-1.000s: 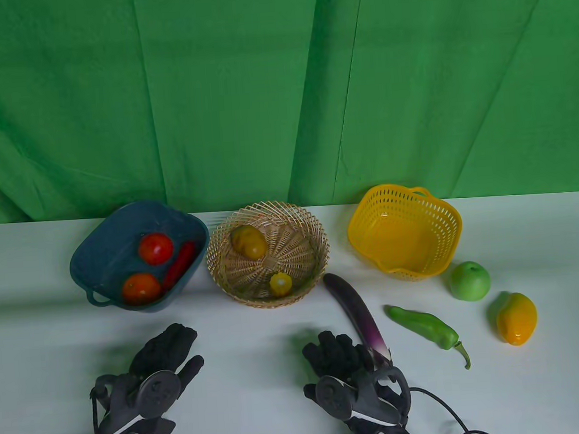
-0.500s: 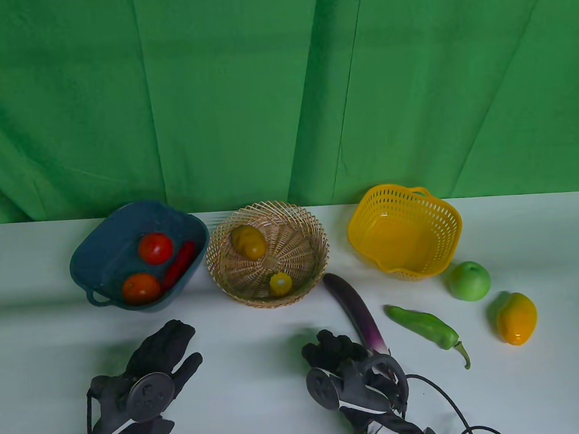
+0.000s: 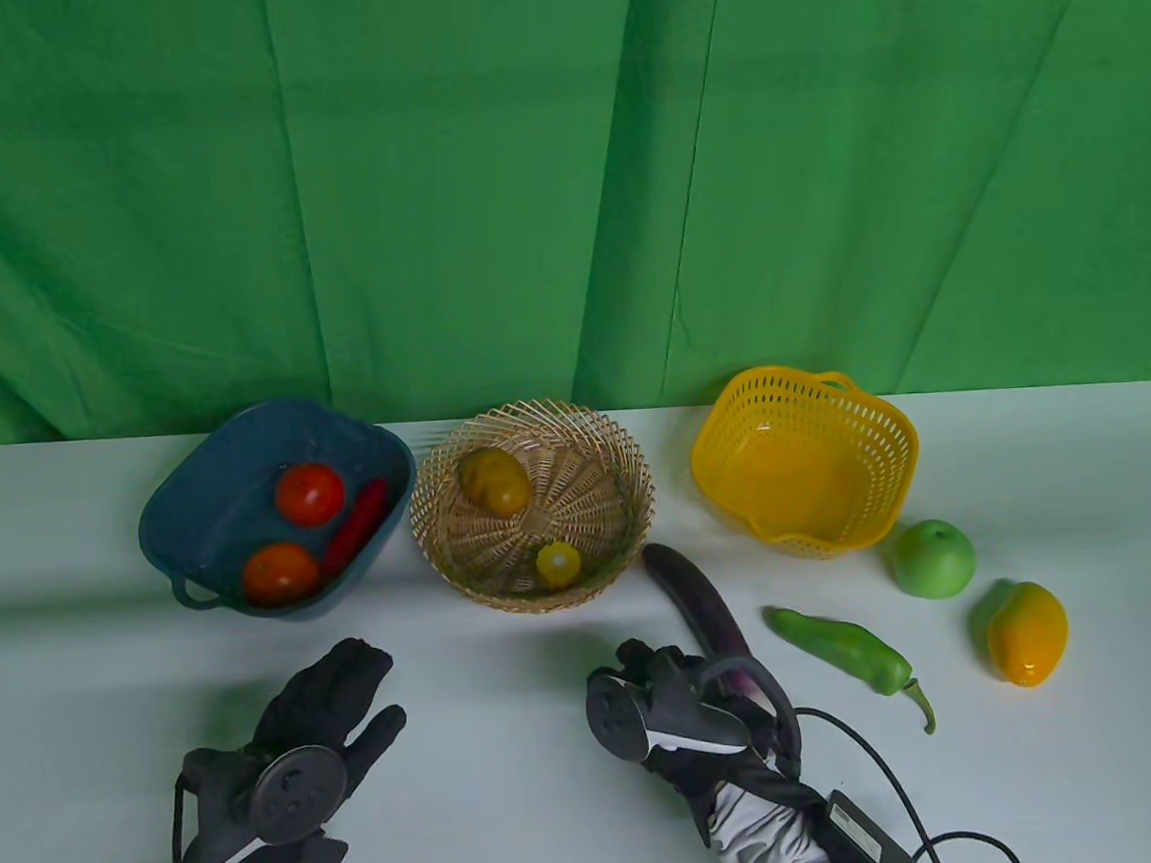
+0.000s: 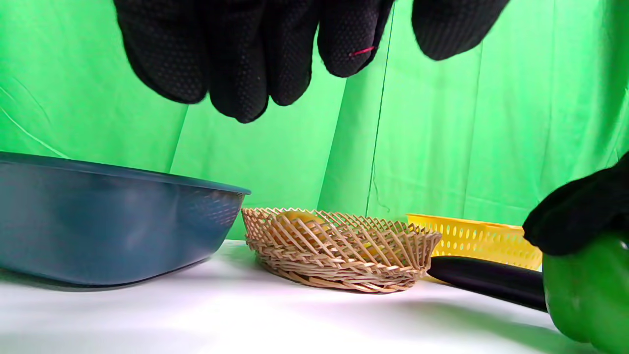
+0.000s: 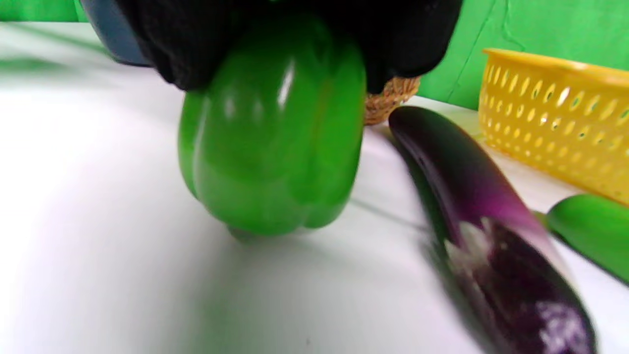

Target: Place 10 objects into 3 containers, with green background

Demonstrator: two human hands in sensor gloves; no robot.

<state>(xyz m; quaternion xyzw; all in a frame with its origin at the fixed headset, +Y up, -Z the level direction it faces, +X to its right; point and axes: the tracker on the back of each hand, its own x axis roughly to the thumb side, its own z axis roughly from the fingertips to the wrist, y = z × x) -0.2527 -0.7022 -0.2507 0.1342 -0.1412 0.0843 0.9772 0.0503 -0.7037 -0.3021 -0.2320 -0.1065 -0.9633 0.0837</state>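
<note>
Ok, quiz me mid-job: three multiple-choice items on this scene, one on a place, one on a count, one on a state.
1. Where does the eggplant lie?
A in the yellow basket
B on the table
C in the blue basin

2. How many items are in the wicker basket?
A two
B four
C none

3. What does the right hand hold?
A nothing
B a tomato
C a green bell pepper

Answers: 1 B, it rests on the white top between baskets. 2 A, two yellowish pieces show inside. 3 C, the right wrist view shows fingers around it.
</note>
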